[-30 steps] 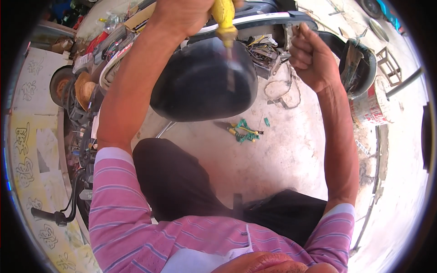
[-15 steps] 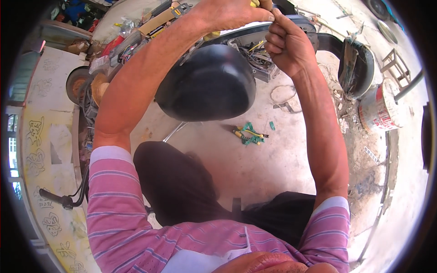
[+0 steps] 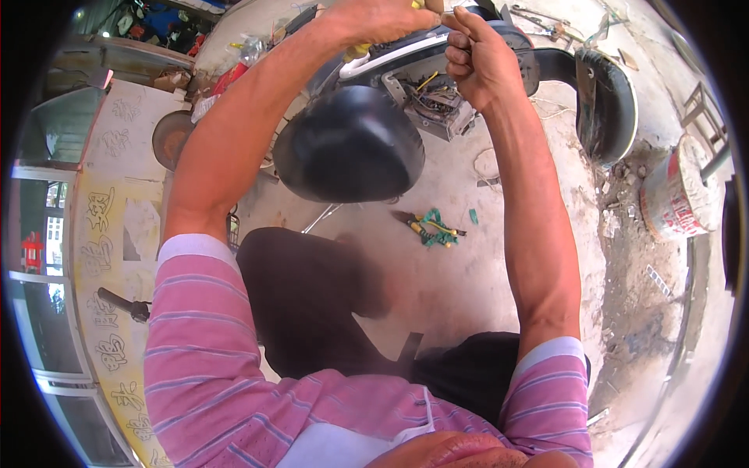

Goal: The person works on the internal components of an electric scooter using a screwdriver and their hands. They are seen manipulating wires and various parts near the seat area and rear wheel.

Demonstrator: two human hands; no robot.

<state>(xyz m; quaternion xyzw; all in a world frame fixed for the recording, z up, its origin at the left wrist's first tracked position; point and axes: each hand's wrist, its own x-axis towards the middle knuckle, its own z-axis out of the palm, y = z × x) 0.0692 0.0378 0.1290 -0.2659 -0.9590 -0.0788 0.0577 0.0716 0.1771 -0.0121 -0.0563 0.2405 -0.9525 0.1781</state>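
Note:
My left hand (image 3: 382, 22) is closed round a yellow-handled tool (image 3: 358, 51), mostly hidden by the hand, at the top of the view. Just right of it, my right hand (image 3: 480, 61) has its fingers curled, with thumb and forefinger pinched at the left hand's fingertips on something too small to make out. Both are over a black vehicle body with a white strip (image 3: 353, 69). Below them are a black rounded seat-like part (image 3: 347, 140) and a metal box with loose wires (image 3: 437, 109). Yellow-handled pliers with green material (image 3: 433, 228) lie on the concrete floor.
At the right are a black curved vehicle part (image 3: 605, 109), a stained bucket (image 3: 671, 195), a small stool frame (image 3: 698, 117) and debris. At the left stand a yellowish signboard (image 3: 125, 171), a wheel (image 3: 170, 140) and a black handlebar (image 3: 117, 304). Metal rods (image 3: 320, 218) lie beside my knee.
My left hand has moved right and up with the yellow tool, now mostly hidden. My right hand has moved up and left to meet it. The view has shifted slightly.

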